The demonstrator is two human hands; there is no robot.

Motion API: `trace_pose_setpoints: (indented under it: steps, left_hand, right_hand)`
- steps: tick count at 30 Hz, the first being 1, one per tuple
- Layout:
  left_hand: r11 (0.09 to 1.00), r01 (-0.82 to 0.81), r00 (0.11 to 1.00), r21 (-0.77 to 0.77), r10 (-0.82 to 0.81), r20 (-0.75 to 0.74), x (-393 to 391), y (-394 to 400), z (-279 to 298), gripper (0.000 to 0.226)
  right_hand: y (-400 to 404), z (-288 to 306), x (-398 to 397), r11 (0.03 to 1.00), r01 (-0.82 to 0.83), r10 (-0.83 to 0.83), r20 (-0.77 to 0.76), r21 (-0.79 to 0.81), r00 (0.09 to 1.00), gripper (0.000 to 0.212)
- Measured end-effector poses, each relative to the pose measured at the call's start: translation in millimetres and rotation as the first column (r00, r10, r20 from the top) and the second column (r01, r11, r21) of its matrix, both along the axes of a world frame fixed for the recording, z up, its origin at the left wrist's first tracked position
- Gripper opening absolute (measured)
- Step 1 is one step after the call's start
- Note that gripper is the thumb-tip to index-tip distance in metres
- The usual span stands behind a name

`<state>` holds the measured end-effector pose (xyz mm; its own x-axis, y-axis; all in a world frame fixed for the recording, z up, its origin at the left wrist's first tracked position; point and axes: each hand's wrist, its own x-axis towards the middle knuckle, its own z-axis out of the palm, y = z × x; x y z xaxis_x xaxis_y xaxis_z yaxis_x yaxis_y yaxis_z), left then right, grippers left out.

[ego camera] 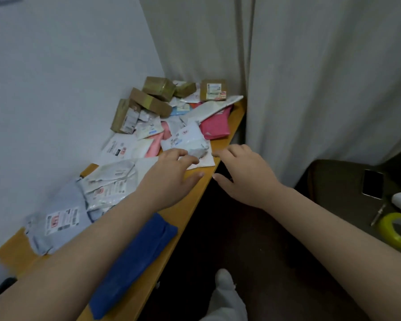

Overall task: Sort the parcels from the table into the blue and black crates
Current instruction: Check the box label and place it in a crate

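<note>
We reach both bare forearms forward, our left hand (171, 172) and right hand (241, 172) side by side, palms down, fingers loosely spread, holding nothing.

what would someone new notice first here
Both hands, left and right, reach out, fingers spread, toward a white parcel near the table's front edge. Behind it, brown boxes and pink bags are heaped in the corner. A blue bag lies under the left forearm.

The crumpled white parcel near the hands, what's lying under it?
The crumpled white parcel rests on a flat white envelope at the table edge, and overlaps a pale pink mailer. Whatever lies directly beneath its middle is covered.
</note>
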<state>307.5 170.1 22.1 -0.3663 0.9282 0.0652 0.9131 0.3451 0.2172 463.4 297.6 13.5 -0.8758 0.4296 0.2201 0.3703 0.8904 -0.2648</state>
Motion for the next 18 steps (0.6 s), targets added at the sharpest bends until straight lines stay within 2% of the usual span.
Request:
trace_pose_setpoints:
  steps: [11,18]
  left_hand:
    - [0.996,0.053,0.998,-0.067,-0.049,0.049,-116,167,-3,0.051]
    - [0.996,-0.033,0.992,-0.082,0.043,0.12,-177,221,-18,0.055]
  right_hand:
    - [166,-3,-116,0.997,0.033,-0.028,0.061,-0.077,0.998,0.05]
    - [234,-16,-189,0.993,-0.048,0.055,0.065,-0.112,0.996,0.049]
